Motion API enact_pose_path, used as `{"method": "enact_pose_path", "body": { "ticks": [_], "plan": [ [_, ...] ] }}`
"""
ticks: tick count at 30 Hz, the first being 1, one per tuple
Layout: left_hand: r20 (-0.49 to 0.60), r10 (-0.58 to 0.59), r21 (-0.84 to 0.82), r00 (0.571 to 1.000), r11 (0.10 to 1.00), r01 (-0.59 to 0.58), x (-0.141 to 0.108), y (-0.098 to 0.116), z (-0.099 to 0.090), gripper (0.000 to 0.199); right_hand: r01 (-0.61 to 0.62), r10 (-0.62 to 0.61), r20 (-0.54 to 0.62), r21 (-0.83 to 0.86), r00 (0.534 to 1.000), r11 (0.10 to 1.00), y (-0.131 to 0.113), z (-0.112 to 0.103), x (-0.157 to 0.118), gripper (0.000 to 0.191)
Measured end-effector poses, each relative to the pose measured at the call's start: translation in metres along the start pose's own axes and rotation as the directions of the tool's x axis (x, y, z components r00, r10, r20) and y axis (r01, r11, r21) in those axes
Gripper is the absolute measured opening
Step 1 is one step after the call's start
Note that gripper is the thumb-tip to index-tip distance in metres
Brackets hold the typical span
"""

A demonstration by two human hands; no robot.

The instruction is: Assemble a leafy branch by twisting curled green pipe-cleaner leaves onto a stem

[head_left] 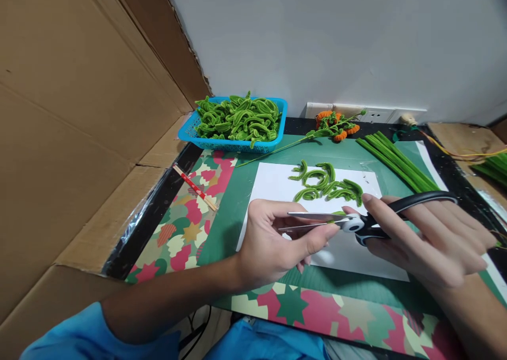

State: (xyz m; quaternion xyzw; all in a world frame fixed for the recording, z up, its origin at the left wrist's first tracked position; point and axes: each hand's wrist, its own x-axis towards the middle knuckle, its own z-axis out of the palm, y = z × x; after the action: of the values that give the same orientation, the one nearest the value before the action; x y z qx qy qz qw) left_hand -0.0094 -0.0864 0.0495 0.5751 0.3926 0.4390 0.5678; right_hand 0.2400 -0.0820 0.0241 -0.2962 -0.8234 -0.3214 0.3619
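My right hand (431,238) has its fingers through the black handles of a pair of scissors (354,223). The blades stand slightly apart and point left, across the front of my left hand (273,243). That hand is closed in a pinch, its thumb tip near the blades' base. Between the blades there shows a bit of green pipe cleaner (331,222), mostly hidden by my fingers. Just beyond both hands, several curled green pipe cleaner pieces (327,183) lie on a white sheet of paper (273,183).
A blue basket (249,146) heaped with curled green pieces stands at the back left. An orange-flowered stem (312,135) lies beside it. Straight green pipe cleaners (400,162) rest at right. Chopsticks in a red wrapper (194,186) lie left. Cardboard (79,111) walls the left side.
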Motion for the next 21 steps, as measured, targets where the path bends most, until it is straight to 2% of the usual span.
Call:
{"method": "enact_pose_path", "body": {
  "ticks": [5,12,15,21],
  "plan": [
    [0.006,-0.074,-0.038,0.997,0.997,0.075,0.001,-0.0018,-0.0005,0.019,-0.003,0.003,0.017,-0.004,1.0,1.0,0.0009,-0.0023,-0.0038,0.046],
    [0.03,-0.089,-0.063,0.996,0.994,0.091,0.0012,-0.0007,-0.0004,0.019,-0.003,0.004,0.028,-0.062,1.0,0.998,-0.0019,0.004,-0.01,0.021],
    [0.005,-0.113,-0.099,0.994,0.989,0.113,0.0037,-0.001,0.0003,0.016,-0.017,0.022,0.075,-0.063,0.997,0.998,-0.0023,0.0064,-0.0108,0.022],
    [0.039,-0.175,-0.133,0.984,0.975,0.178,0.0076,-0.0051,-0.0008,0.016,-0.042,0.053,0.168,-0.069,0.984,0.997,-0.0044,0.0071,-0.0077,0.023]
  ]
}}
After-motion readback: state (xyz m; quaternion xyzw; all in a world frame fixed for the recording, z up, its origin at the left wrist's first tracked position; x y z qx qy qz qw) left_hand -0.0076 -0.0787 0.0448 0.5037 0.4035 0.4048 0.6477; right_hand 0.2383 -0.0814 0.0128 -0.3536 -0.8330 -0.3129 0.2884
